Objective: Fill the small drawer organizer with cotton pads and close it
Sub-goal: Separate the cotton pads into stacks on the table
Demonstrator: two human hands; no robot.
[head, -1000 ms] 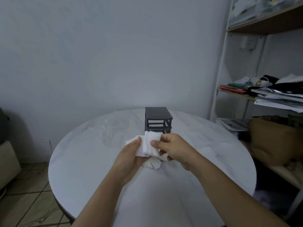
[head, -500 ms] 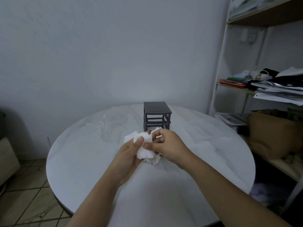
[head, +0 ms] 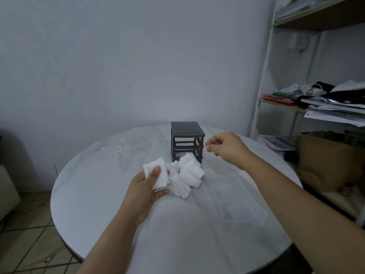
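Left hand (head: 147,187) pinches pad stack (head: 163,180) ready for loading — right hand (head: 225,149), fingers (head: 209,147) curled, empty, beside organizer (head: 187,129) mid-frame, probably for a drawer.

One wide-angle camera, worn on the person's head, looks forward and down over a round table (head: 88,194) toward a plain wall (head: 138,66). The left hand (head: 146,188) and right hand (head: 227,148) sit close below it, mid-frame.

left hand (head: 147,187) grips cotton pads (head: 152,164); right hand (head: 227,148) aloft, fingers (head: 213,148) curled
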